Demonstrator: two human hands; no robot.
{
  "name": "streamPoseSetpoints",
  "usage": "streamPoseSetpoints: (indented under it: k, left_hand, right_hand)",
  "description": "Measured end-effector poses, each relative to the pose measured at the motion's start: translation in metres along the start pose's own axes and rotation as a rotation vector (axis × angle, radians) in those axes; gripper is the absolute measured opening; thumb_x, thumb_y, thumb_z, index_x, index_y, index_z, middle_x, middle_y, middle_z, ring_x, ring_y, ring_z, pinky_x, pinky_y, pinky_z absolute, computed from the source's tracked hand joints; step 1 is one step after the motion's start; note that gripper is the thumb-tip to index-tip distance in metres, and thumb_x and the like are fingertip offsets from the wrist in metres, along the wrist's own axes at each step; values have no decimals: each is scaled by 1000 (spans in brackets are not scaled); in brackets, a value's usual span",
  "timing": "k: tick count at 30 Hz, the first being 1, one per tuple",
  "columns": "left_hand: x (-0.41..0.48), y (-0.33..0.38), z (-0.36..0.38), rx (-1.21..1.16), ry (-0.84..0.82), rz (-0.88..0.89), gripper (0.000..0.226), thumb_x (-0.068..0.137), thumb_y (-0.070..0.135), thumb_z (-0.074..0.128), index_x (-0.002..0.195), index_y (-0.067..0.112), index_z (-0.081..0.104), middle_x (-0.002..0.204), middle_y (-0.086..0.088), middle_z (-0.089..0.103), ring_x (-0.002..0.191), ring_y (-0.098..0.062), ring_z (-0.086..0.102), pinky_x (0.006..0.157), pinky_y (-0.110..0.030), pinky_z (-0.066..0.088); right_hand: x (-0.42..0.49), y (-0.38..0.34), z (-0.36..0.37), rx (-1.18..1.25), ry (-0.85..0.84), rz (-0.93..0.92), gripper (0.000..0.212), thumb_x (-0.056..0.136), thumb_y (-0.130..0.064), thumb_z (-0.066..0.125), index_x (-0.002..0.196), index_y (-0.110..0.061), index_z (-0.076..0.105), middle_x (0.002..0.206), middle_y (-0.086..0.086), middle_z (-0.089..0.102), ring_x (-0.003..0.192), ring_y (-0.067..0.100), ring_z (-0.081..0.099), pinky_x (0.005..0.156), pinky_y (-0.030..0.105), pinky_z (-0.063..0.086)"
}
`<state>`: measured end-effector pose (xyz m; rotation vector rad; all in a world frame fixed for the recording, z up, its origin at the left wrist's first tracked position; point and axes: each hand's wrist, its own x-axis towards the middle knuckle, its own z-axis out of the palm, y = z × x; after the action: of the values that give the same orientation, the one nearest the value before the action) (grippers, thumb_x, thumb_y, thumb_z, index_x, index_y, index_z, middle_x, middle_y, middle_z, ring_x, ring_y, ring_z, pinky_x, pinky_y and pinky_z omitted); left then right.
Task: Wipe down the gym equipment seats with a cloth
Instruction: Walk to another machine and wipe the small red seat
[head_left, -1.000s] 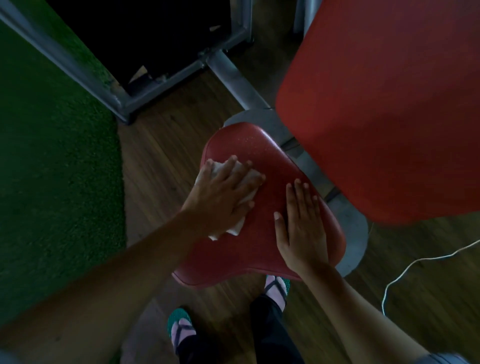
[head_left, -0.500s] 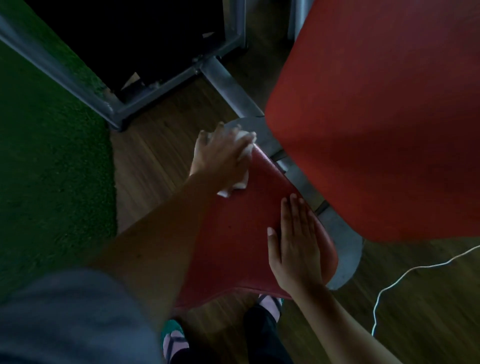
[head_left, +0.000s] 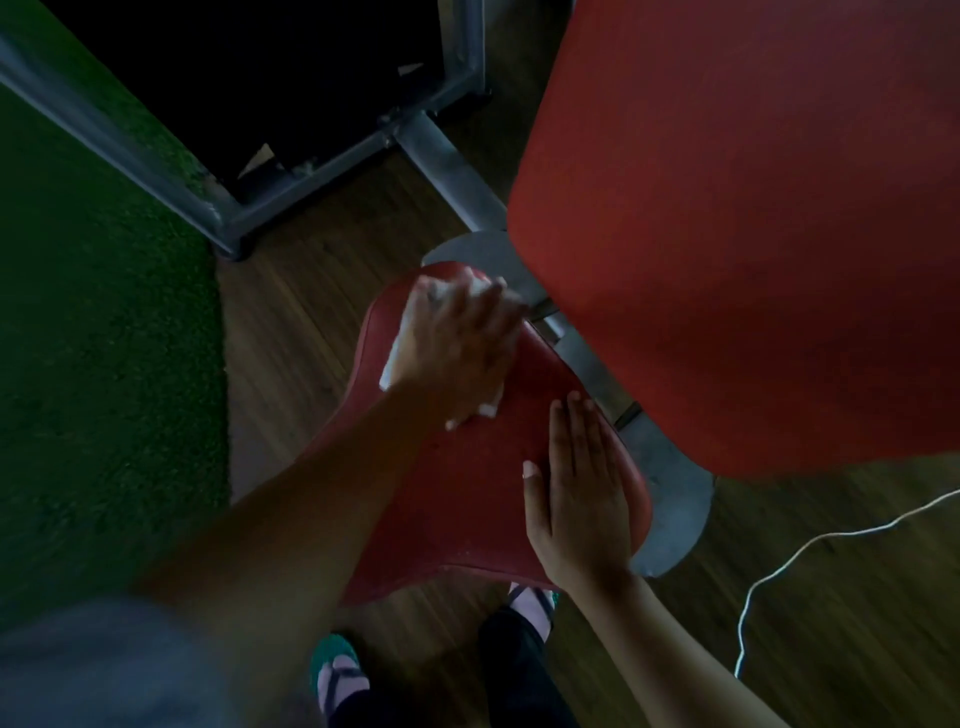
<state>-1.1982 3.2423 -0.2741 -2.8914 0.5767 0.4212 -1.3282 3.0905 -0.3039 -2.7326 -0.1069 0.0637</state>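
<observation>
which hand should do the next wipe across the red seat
Left. The left hand already presses the white cloth onto the red seat; the right hand lies flat and empty, bracing it.

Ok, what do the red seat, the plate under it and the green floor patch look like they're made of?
Red seat: probably vinyl or faux-leather upholstery, smooth with a faint sheen and fine speckles. Plate beneath it: likely painted or bare steel, flat, dull grey, scuffed. Green floor patch: looks like artificial turf, with a short, fuzzy pile. The dim light leaves all three uncertain.
</observation>
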Motion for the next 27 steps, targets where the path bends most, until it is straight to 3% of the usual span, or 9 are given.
streamPoseSetpoints:
  k: [4,6,9,13,15,20,21,25,27]
  left_hand:
    - [-69,-8,16,-87,-13,176,59,94,47,15,151,32,11,158,-5,22,144,-33,19,109,-59,23]
    - [-69,-26,24,-22,-23,44,59,94,47,17,151,33,7,158,-6,20,144,-36,18,107,-61,26]
    - [-66,-11,12,-162,18,-321,60,92,47,10,151,34,10,158,-6,19,145,-33,14,112,-60,17]
    - [-126,28,18,-167,61,-44,57,94,45,25,150,32,23,155,-6,29,144,-33,20,112,-60,19]
    - [-161,13,26,-154,32,-14,55,94,45,32,148,34,28,153,-6,34,142,-33,26,110,-60,24]
    - [-163,-6,24,-287,52,-590,55,92,45,30,145,36,30,151,-6,36,141,-36,25,109,-59,23]
    - [-161,5,22,-277,62,-599,55,92,45,30,146,35,30,152,-6,35,141,-36,24,110,-60,21]
    - [-187,28,31,-155,40,-61,55,94,45,32,148,33,29,153,-6,34,142,-35,26,109,-63,22]
    - [-181,9,32,-142,18,-8,56,93,47,31,147,34,29,151,-7,37,140,-36,30,107,-62,26]
  right_hand:
    - [-1,1,1,26,30,-9,57,97,-32,35,141,4,37,150,20,34,143,28,27,115,42,25]
    - [-1,1,3,31,32,-12,58,97,-32,35,143,3,35,151,20,31,143,29,25,116,42,23]
    - [0,1,4,10,40,-15,59,96,-32,34,143,4,34,152,20,31,143,29,25,117,40,19]
    - [0,3,6,-29,45,-33,60,96,-33,33,142,5,35,151,22,31,142,31,26,117,41,20]
    - [0,4,6,-48,46,-46,60,96,-33,32,143,5,34,151,22,30,143,31,26,117,41,19]
    - [0,4,8,-80,45,-37,61,96,-34,30,144,4,31,152,22,29,143,31,25,117,41,18]
    - [0,4,8,-83,38,-38,62,96,-34,30,144,4,31,152,22,29,143,31,25,117,41,18]
    - [-2,5,7,-84,32,-55,62,97,-35,31,144,5,31,151,24,30,143,32,25,116,42,20]
    - [-2,5,7,-80,34,-53,61,97,-34,31,143,5,32,151,23,30,143,32,25,116,43,21]
